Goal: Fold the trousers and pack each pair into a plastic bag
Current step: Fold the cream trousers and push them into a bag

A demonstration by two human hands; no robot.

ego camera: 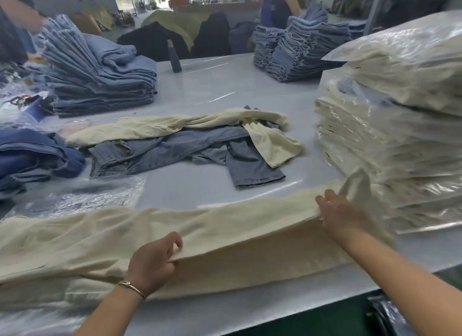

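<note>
A cream pair of trousers [225,238] lies stretched across the near edge of the white table [200,90], legs pointing right. My left hand [152,260] pinches a fold of the cream cloth near the middle. My right hand [337,210] grips the leg further right, close to the hem, which curls upward. A stack of cream trousers packed in plastic bags [400,135] stands at the right. Empty plastic bags [82,198] lie flat at the left, beyond the trousers.
Another cream pair [175,125] and a grey-blue denim pair [175,150] lie loose mid-table. Folded denim stacks [100,80] [300,48] stand at back left and back right. Dark blue jeans [32,153] sit left. A dark thread cone [174,58] stands behind. People work at the back.
</note>
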